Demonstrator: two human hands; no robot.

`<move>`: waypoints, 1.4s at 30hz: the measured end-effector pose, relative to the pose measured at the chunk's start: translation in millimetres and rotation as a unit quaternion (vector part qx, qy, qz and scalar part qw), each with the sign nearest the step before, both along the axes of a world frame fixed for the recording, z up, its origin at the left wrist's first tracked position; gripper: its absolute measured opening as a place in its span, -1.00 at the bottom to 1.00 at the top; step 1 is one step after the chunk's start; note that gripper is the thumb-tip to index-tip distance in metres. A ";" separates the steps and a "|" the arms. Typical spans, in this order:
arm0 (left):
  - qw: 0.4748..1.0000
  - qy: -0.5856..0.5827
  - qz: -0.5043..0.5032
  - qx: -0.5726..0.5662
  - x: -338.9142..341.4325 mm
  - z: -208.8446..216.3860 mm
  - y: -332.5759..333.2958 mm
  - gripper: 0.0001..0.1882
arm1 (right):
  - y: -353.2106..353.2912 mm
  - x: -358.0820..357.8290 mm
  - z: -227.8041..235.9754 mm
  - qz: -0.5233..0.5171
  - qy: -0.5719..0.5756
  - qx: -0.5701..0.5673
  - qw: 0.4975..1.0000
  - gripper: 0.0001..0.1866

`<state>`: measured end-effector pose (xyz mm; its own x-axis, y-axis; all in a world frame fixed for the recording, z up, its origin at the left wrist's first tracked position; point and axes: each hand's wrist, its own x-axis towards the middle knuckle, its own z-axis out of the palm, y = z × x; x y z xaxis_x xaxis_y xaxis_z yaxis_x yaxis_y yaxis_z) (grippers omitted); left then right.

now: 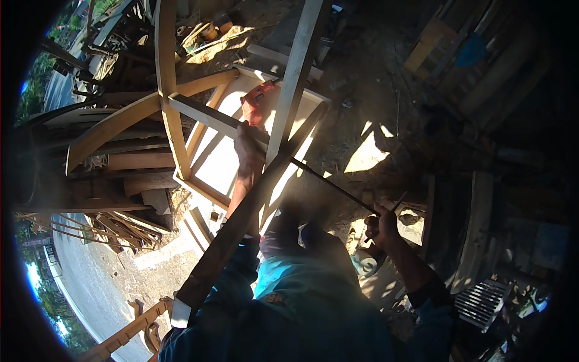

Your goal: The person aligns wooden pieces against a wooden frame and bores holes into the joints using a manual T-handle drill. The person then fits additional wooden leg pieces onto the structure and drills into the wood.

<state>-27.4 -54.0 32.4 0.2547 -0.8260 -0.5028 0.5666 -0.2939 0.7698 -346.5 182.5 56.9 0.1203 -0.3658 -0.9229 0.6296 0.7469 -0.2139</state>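
My left hand (247, 148) is wrapped round a short wooden crosspiece (205, 113), close to where it joins a long upright beam (300, 66). Curved wooden legs (117, 127) cross at the crosspiece's other end. My right hand (381, 228) is closed on the crossbar of a long, thin T-handled rod (332, 186). The rod's far tip meets the joint where a second long, shaded beam (232, 232) crosses the upright one. Whether the tip is inside the wood is hidden. A red power drill (256, 104) lies beyond my left hand, over a pale panel.
A shallow wooden frame (208, 193) with the pale panel sits under the crossed pieces. Stacked timber (142, 160) fills the left side. A slatted metal grate (482, 303) lies at the lower right. Boards (431, 45) lean at the far right.
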 end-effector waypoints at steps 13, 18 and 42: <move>0.999 -0.005 0.012 0.047 9.6 13.2 4.2 -0.65 | 47.5 -15.2 16.4 0.439 0.627 -0.398 0.505 -0.35; 0.992 -0.115 -0.030 -0.036 5.3 15.8 5.5 -0.69 | 13.9 -33.3 18.1 0.447 0.799 -0.387 0.107 -0.55; 0.999 -0.047 0.013 -0.005 20.5 11.1 -1.2 -0.67 | 26.9 68.4 33.4 -0.074 0.539 -0.310 0.780 -0.33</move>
<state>-6.9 -55.1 43.5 0.3223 -0.8231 -0.4677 0.4986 -0.2724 0.8229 -278.1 209.4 90.3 -0.6886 -0.7183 -0.0990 -0.0959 0.2256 -0.9695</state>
